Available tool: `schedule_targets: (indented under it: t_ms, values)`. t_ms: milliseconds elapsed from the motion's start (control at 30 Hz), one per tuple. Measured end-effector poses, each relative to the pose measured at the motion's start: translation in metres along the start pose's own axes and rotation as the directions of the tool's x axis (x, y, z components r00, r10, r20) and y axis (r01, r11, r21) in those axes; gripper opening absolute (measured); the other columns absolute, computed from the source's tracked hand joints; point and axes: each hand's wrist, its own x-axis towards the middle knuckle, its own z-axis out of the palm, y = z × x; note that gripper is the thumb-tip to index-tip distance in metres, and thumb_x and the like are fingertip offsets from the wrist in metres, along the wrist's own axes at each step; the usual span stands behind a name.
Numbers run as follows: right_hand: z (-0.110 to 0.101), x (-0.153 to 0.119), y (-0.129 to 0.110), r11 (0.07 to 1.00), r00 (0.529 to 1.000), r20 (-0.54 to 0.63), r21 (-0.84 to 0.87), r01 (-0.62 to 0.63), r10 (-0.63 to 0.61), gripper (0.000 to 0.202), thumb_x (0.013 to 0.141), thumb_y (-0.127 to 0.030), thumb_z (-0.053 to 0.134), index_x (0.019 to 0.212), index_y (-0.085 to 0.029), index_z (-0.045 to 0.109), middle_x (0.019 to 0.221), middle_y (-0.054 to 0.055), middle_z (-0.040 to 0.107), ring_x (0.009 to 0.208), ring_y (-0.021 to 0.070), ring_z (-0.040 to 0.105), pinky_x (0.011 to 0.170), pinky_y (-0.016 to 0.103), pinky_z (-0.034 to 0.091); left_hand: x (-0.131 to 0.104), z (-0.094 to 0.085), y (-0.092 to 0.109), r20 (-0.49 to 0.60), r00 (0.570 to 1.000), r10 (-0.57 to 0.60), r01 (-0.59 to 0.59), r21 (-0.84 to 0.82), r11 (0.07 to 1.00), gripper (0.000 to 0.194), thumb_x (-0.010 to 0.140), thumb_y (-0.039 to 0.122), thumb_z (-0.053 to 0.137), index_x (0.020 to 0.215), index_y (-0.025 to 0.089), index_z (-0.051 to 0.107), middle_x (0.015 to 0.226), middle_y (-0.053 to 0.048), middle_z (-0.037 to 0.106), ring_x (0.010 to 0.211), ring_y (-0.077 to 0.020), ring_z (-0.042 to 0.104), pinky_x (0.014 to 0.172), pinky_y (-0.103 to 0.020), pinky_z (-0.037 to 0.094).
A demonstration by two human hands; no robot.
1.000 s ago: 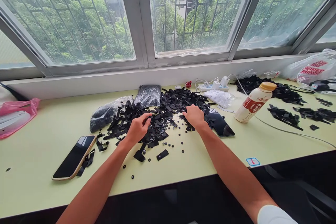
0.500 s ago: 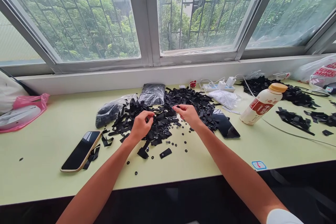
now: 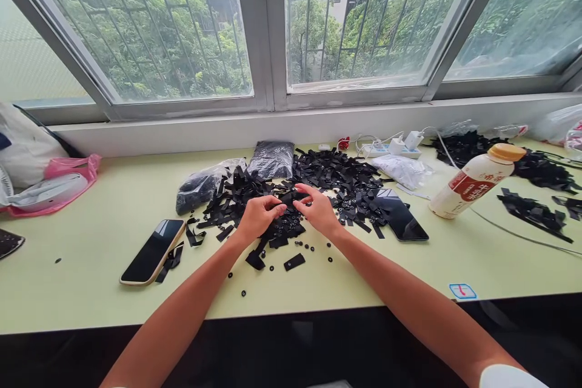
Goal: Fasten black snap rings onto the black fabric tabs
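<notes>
Over a heap of short black strips [image 3: 231, 197] and small round black pieces [image 3: 307, 247], my two hands are close together. My left hand [image 3: 260, 217] is closed, thumb and forefinger pinching what looks like a black strip [image 3: 288, 199]; its outline blends into the heap. Just right of it, my right hand [image 3: 318, 211] has thumb and forefinger apart, their tips near the strip's right end. Whether they touch it is hard to tell. A single flat strip [image 3: 294, 262] with a small pale mark lies in front of the hands.
A phone [image 3: 152, 253] lies at left, another phone [image 3: 402, 218] at right. A bottle with an orange cap [image 3: 475, 182] stands beside a cable. Filled plastic bags [image 3: 271, 159] and a white power strip [image 3: 382, 150] sit along the window wall. More black strips [image 3: 534, 213] lie far right.
My hands have come closer together, and the right thumb and forefinger have parted from a pinch. The whole view has shifted, with things appearing further right.
</notes>
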Motion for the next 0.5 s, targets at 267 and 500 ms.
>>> schedule_targets:
  t_ms: [267, 500]
  values:
    - [0.0065, -0.0098, -0.0054, 0.908, 0.946, 0.22, -0.295, 0.296, -0.237, 0.03, 0.101, -0.036, 0.049, 0.089, -0.02, 0.072, 0.081, 0.004, 0.066, 0.075, 0.0167, 0.059, 0.069, 0.028, 0.044, -0.004, -0.0005, 0.0057, -0.032, 0.998, 0.061, -0.056, 0.152, 0.987, 0.028, 0.084, 0.045, 0.071, 0.083, 0.017, 0.077, 0.066, -0.001, 0.071, 0.058, -0.0145, 0.06, 0.057, -0.025, 0.045]
    - [0.0065, -0.0089, -0.0034, 0.882, 0.94, 0.231, -0.347, 0.319, -0.249, 0.036, 0.105, -0.035, 0.038, 0.079, -0.02, 0.059, 0.079, 0.003, 0.058, 0.074, 0.0156, 0.054, 0.069, 0.028, 0.04, -0.0024, -0.0026, 0.0072, 0.15, 0.977, 0.154, -0.157, 0.006, 0.988, 0.023, 0.09, 0.036, 0.066, 0.094, 0.018, 0.079, 0.082, -0.005, 0.078, 0.075, -0.0204, 0.071, 0.075, -0.03, 0.054]
